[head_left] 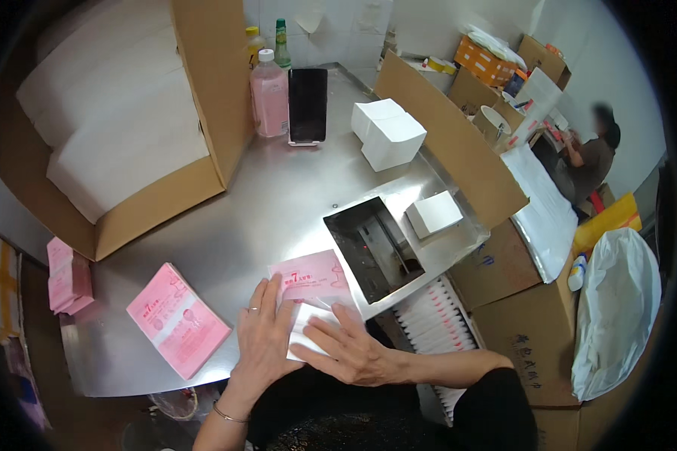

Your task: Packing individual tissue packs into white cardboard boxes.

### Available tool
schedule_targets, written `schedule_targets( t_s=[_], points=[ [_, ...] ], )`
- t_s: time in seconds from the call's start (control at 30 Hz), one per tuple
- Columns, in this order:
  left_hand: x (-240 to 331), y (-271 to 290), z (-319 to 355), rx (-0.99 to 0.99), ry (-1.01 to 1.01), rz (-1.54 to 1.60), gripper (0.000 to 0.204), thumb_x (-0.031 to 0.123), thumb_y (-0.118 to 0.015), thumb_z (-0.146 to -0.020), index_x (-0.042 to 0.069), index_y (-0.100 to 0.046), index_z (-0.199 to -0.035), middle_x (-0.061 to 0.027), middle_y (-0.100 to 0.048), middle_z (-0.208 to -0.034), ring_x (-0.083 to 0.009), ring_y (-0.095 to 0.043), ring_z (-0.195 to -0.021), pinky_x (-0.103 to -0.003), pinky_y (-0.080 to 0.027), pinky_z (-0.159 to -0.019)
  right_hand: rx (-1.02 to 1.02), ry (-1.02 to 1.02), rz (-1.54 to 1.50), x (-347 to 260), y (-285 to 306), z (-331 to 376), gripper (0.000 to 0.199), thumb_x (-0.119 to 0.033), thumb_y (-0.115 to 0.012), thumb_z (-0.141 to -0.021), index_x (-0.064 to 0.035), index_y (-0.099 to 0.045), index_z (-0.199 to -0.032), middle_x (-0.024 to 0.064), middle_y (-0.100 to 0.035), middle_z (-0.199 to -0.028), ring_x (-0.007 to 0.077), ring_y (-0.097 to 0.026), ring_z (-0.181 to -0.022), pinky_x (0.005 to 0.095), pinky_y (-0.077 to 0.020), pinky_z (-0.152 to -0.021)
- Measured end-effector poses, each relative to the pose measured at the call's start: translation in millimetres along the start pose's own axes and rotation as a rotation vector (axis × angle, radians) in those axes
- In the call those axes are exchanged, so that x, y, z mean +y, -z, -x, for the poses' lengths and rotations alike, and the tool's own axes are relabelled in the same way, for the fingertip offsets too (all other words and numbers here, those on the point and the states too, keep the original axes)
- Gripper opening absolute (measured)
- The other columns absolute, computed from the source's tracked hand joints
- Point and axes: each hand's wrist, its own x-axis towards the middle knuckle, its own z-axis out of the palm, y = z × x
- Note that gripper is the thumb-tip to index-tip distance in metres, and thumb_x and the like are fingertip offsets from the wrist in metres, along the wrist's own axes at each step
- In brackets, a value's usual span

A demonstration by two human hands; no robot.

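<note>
Near the table's front edge lies a pink printed plastic pouch [316, 279], with a folded white tissue stack [299, 334] at its near end. My left hand [261, 331] rests along the left side of both, fingers stretched out and thumb by the stack's near edge. On top of the stack lies my right hand [346, 347], its fingers spread and flat. Under the fingers, how far the stack sits inside the pouch is hidden. To the left is a pile of flat pink pouches [179, 319].
Right of the pouch, a rectangular opening [374, 248] cuts through the metal table [248, 214]. White tissue stacks [390, 134] stand beyond it. A large carton [199, 98] of white stacks fills the far left. A phone [308, 105] stands by a pink bottle [269, 94]. Another person [590, 158] sits far right.
</note>
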Motion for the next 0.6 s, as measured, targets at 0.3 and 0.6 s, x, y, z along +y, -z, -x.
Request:
schedule_targets(
  t_s=[0.3,0.6],
  points=[
    [4,-15,-14,0.082,0.039,-0.137,0.059,0.027,-0.070,-0.071,0.006,-0.060,-0.125,-0.0214,-0.042,-0.149,-0.0474,-0.038,-0.135,-0.058,-0.032,-0.103,0.035,-0.265,0.085,48,-4,-27,0.023,-0.010,-0.061,-0.076,0.0000,-0.063,-0.097,0.0156,-0.060,-0.088,0.0332,-0.061,-0.093,0.0604,-0.0353,-0.105],
    [19,-19,-25,0.021,0.218,-0.249,0.058,0.053,-0.070,-0.080,0.011,-0.063,-0.121,-0.0214,-0.053,-0.108,-0.0351,-0.051,-0.096,-0.047,-0.037,-0.081,0.178,-0.778,0.804,170,45,58,0.012,-0.014,-0.066,-0.087,-0.0026,-0.064,-0.091,0.0112,-0.056,-0.085,0.0295,-0.055,-0.089,0.0447,-0.0414,-0.084]
  ],
)
